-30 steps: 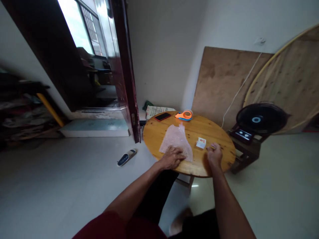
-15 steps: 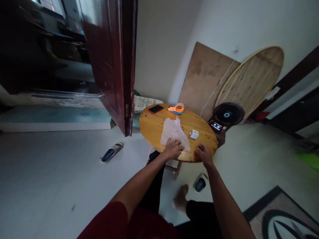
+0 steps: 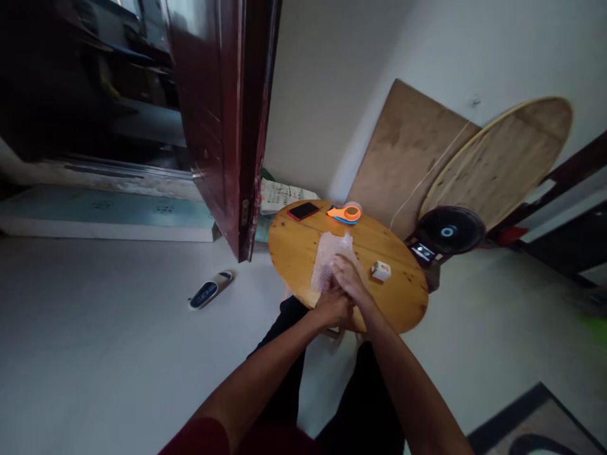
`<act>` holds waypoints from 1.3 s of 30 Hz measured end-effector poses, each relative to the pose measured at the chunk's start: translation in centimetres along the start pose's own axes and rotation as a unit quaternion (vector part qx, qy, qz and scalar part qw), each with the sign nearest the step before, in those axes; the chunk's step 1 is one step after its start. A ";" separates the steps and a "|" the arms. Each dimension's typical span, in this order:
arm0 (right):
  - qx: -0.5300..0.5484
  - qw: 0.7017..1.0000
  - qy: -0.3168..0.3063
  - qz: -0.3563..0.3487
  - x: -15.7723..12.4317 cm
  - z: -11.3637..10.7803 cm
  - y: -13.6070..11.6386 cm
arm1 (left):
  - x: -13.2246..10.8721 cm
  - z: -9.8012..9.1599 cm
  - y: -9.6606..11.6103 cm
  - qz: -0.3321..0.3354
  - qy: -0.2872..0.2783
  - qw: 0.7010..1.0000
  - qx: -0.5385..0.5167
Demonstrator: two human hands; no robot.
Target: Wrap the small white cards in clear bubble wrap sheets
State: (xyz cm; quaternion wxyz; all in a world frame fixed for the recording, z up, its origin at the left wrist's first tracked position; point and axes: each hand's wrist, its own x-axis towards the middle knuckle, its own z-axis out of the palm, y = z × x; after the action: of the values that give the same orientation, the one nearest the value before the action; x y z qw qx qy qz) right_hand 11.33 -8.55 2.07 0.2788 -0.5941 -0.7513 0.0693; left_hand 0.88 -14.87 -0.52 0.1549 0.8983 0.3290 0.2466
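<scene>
A pale, translucent sheet that looks like bubble wrap (image 3: 324,258) lies on the round wooden table (image 3: 289,243). My left hand (image 3: 334,306) is at the sheet's near edge, its fingers curled and partly covered by my other hand. Over the sheet, just beyond it, is my right hand (image 3: 348,277), with fingers bent down onto the wrap. What either hand grips is too small to make out. To the right of the hands stands a small white box (image 3: 380,270). An orange tape dispenser (image 3: 348,213) rests at the far edge, beside a black and red phone (image 3: 303,210).
A dark red door (image 3: 232,126) stands to the left of the table. Behind it a brown board (image 3: 408,139) and a round wooden top (image 3: 507,158) lean on the wall, near a black fan-like disc (image 3: 450,230). One slipper (image 3: 211,290) lies on the floor.
My right hand has moved left from the table's near right edge onto the sheet, and now meets my left hand. The view has shifted, and the bare foot and second slipper no longer show.
</scene>
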 end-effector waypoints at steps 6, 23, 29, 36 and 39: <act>-0.036 0.999 0.002 0.034 0.7 -0.4 6.3 | -0.5 -1.4 0.1 0.001 -0.005 1.000 -0.005; -0.036 0.991 0.093 0.086 -0.4 0.3 8.5 | 7.1 -2.1 -7.9 -0.042 -0.040 0.996 0.074; -0.044 0.992 0.093 0.076 -0.6 -0.2 7.8 | 7.3 -2.2 -8.2 -0.041 -0.042 0.996 0.062; -0.001 0.992 0.119 0.031 -1.8 -2.2 6.3 | 7.1 -2.7 -8.0 -0.037 -0.058 0.996 0.057; -0.032 0.989 0.139 0.038 -2.0 -4.1 7.1 | 7.0 -2.7 -7.9 -0.040 -0.067 0.996 0.054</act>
State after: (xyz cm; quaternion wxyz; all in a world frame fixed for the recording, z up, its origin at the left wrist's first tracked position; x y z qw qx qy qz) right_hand 19.76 -9.34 1.73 0.3588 -0.6345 -0.6841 -0.0277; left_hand -0.02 -4.06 0.69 0.1378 0.9058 0.3666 0.1616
